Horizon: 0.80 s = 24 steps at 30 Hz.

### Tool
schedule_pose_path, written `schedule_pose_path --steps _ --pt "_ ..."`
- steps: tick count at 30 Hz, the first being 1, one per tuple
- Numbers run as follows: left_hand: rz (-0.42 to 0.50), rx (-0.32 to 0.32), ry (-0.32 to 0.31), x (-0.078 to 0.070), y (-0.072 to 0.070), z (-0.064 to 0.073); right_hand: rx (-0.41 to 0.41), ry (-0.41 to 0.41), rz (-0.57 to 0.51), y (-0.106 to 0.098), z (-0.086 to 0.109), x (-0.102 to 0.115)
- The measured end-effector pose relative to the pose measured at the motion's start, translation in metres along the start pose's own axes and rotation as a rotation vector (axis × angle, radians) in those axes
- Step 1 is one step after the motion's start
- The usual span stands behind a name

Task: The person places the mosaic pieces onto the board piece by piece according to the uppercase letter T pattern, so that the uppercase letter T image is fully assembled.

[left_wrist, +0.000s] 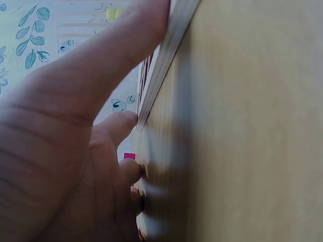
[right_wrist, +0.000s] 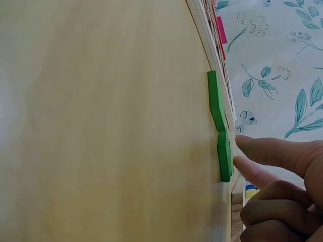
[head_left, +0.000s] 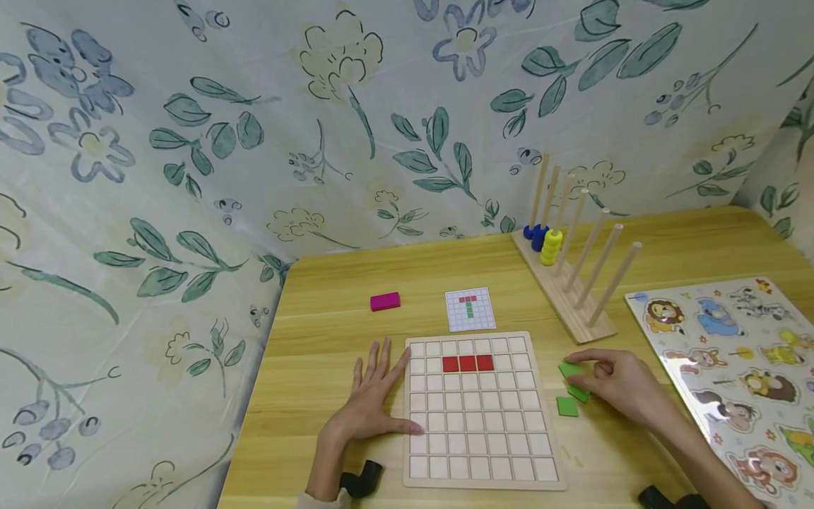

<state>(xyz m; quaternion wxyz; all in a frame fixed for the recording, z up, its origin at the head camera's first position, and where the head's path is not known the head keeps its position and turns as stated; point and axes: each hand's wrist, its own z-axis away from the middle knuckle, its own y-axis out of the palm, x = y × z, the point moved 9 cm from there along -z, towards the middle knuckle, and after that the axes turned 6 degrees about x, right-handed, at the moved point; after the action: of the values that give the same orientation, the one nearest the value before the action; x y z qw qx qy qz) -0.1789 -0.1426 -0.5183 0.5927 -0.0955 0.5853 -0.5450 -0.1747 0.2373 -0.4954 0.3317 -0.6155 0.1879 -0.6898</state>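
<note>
My left hand lies with fingers spread at the left side of a pale wooden grid board. Its thumb rests over the board's edge, and the index fingertip meets the frame higher up. Three red square tiles sit in a row in the board's second row. To the right of the board, my right hand reaches over several green square tiles. Its thumb and index finger are extended, fingertips right at the farthest green tile; the other fingers are curled.
Behind the board lie a pattern card showing a red and green T and a magenta block. A wooden peg stand with blue and yellow beads is at the back right. An animal puzzle board lies at the right.
</note>
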Motion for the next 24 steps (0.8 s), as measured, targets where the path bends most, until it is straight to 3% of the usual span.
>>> schedule_pose_path --steps 17,24 --pt "0.007 0.0 0.003 -0.001 0.001 0.0 0.028 0.02 0.035 0.001 -0.01 -0.001" --pt "0.001 -0.009 -0.002 0.001 0.0 0.0 0.072 0.029 -0.03 0.005 -0.015 0.0"
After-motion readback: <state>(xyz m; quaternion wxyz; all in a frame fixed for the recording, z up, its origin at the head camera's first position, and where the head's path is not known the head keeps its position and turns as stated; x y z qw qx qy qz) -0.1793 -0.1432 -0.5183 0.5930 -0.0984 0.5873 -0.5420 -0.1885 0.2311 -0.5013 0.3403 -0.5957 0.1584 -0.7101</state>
